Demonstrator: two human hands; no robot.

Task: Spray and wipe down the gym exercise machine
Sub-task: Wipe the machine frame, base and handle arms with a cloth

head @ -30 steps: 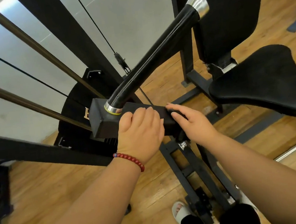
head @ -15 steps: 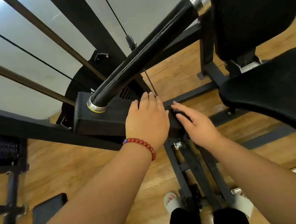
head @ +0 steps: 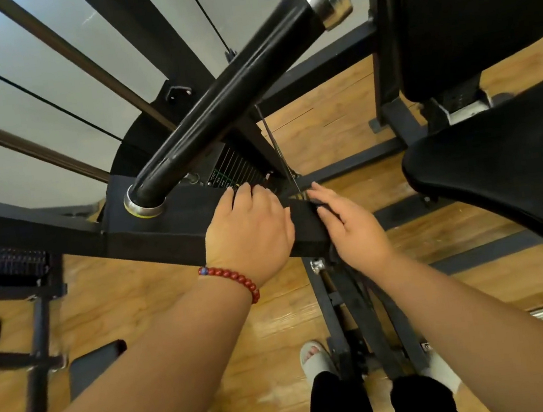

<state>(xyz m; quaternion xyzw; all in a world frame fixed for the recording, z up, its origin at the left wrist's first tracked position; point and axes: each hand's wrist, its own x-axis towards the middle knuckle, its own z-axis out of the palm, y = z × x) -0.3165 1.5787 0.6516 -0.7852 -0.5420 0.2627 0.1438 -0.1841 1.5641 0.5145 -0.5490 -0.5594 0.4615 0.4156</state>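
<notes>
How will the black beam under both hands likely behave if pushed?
The beam looks like rigid box-section metal, so probably stiff and heavy. It carries the thick bar, so a light push likely won't shift it. Its matte paint probably isn't slippery.

Both bare forearms reach forward to the black beam [head: 163,234]. The left hand [head: 249,229] lies palm-down on top of it, fingers bent over its far edge. The right hand [head: 352,226] rests against its right end, fingers nearly straight.
</notes>
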